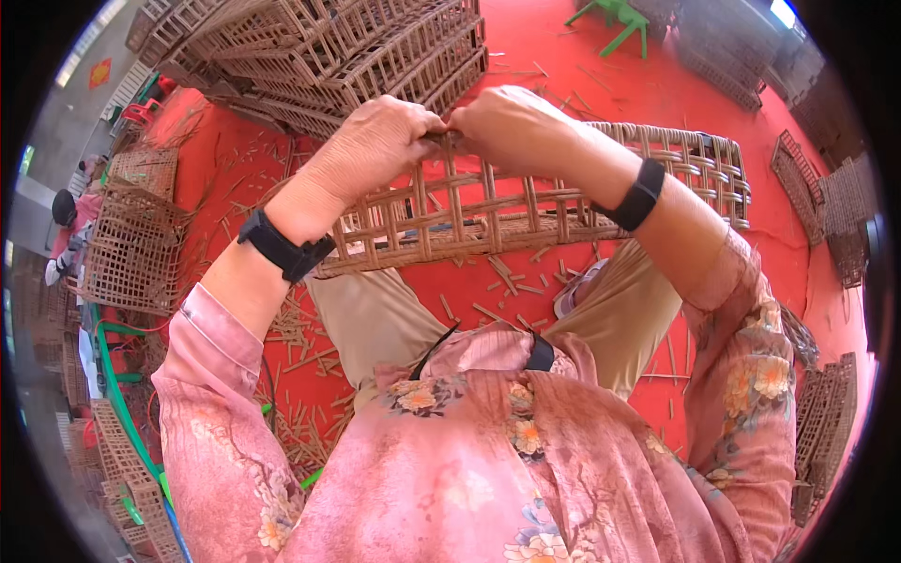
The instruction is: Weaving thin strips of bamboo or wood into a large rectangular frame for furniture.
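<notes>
A brown openwork wicker basket [526, 225] lies across in front of me, above my knees, with square openings in its near side and a denser weave at its right end. My left hand [385, 136] and my right hand [511, 127] meet at its far rim, left of the middle. Both are closed, thumbs and fingertips pinched close together on the rim. A short dark bit of strand shows between the fingertips, but the backs of my hands cover most of it. Each wrist has a black band.
A stack of similar wicker crates [328, 56] rises just beyond my left hand. Cut cane pieces [502, 272] litter the red floor covering [450, 281]. A green stool [615, 19] stands far off. At the left, a person [80, 220] sits by another basket [136, 244]; more baskets [826, 422] line the right.
</notes>
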`<control>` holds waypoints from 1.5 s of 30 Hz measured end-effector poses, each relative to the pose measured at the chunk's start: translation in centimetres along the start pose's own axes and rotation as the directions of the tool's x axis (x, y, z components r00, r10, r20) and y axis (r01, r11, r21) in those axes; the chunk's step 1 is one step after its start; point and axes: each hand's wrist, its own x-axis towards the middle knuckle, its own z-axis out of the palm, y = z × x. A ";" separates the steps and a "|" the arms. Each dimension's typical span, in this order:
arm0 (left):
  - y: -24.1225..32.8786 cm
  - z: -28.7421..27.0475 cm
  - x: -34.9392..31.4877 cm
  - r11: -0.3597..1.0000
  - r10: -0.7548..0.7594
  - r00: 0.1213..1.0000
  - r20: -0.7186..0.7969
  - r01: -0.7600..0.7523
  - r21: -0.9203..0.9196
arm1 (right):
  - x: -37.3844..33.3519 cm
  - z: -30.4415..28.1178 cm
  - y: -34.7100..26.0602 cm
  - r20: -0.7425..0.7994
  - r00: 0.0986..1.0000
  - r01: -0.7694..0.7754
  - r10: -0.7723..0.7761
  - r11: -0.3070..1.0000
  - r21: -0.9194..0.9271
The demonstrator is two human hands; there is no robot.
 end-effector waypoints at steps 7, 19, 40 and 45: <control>-2.3 0.6 1.2 0.723 -0.201 0.967 0.158 0.255 -0.642 | -1.4 0.6 5.5 -0.145 0.987 0.134 -0.074 0.877 0.462; -8.0 -0.7 1.7 0.795 -0.194 0.953 0.234 0.293 -0.532 | 0.6 1.3 5.0 0.011 0.999 -0.039 0.039 0.842 0.538; -5.8 2.4 1.4 0.966 0.187 0.964 -0.190 -0.216 -0.142 | 2.3 3.1 0.1 -0.213 0.974 0.064 -0.070 0.997 -0.033; -7.5 1.7 4.1 0.792 0.023 0.998 0.055 0.016 -0.611 | 2.9 1.8 1.2 -0.140 0.987 -0.059 0.080 0.987 0.147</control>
